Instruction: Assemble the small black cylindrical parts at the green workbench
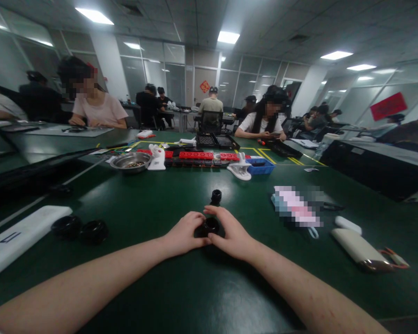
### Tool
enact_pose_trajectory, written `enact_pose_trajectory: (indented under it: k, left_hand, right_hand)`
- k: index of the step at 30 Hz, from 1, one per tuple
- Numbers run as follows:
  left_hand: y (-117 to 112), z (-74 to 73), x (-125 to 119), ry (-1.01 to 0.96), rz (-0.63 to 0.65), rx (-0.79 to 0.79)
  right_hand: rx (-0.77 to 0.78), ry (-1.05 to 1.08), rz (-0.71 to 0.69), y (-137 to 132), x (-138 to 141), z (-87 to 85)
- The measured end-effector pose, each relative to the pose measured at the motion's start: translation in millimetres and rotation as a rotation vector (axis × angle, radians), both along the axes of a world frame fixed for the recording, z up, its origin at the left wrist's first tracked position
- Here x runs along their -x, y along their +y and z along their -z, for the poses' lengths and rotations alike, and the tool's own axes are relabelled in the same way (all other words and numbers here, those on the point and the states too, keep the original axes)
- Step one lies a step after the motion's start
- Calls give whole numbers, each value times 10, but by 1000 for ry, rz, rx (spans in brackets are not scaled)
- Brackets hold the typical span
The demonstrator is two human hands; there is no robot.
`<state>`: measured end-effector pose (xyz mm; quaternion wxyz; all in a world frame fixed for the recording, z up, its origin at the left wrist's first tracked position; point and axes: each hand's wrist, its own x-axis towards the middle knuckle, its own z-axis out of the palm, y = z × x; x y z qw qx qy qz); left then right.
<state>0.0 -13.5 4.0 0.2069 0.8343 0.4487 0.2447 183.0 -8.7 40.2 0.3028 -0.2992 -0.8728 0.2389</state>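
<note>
Both of my hands meet at the middle of the green table. My left hand and my right hand are each curled around one small black round part held between them. Their fingertips pinch its sides, and only its top ring shows. A second small black cylindrical part stands just beyond my hands, apart from them.
Two black rings and a white flat device lie left. A white power bank, a small white case and a blurred packet lie right. A metal bowl, red trays and a blue bin sit farther back. Several people work at other tables.
</note>
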Motion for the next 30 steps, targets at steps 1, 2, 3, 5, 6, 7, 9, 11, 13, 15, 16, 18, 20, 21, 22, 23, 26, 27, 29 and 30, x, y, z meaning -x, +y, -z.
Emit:
enact_pose_trajectory:
  k: [1,2,3,5,6,7,9,11,13,15,16,18,20,21,22,23,26,27,29,30]
  left_hand:
    - [-1,-5,1,2,5,-2]
    - [-3,-12,0,4,10,-4]
    - [-6,-19,-3,4,14,-8]
    - [-13,-30,-9,0,12,-17]
    - [-16,-31,-12,-4,9,-19]
    - [-17,-29,-14,-7,5,-17]
    - [-16,-20,-15,-8,-6,-7]
    - [-11,-13,-12,0,-14,3]
    - [-9,-14,-9,11,-8,4]
    - [-11,-22,-7,13,4,-5]
    - [-14,-28,-8,12,9,-11]
    - [-18,-36,-11,8,10,-25]
    - [-20,-34,-14,5,8,-30]
    - [-19,-28,-15,3,5,-28]
    - [-16,-21,-14,3,0,-23]
    - [-12,-12,-13,5,-5,-18]
    - [-1,6,-6,20,-9,-15]
    - [0,6,-5,23,-6,-20]
    - [-1,-5,-4,24,1,-27]
    - [-4,-14,-5,23,4,-27]
  right_hand:
    - [-11,-6,30,2,3,7]
    - [-20,-14,66,5,8,16]
    - [-23,-26,102,10,13,24]
    - [-15,-41,148,17,20,36]
    - [-3,-42,145,18,22,38]
    - [10,-37,123,17,23,39]
    - [25,-18,52,9,21,35]
    - [23,-7,-1,-1,18,32]
    - [9,-7,10,-5,19,35]
    - [-15,-9,66,1,26,46]
    - [-28,-10,101,7,31,52]
    - [-46,-16,156,20,37,64]
    - [-36,-19,156,29,34,69]
    - [-24,-16,130,30,29,69]
    - [-11,-10,93,29,21,67]
    - [1,-4,53,27,14,64]
    - [11,6,-11,16,1,61]
    - [4,9,2,15,3,64]
    - [-17,13,62,18,15,73]
    - [-29,14,100,22,23,79]
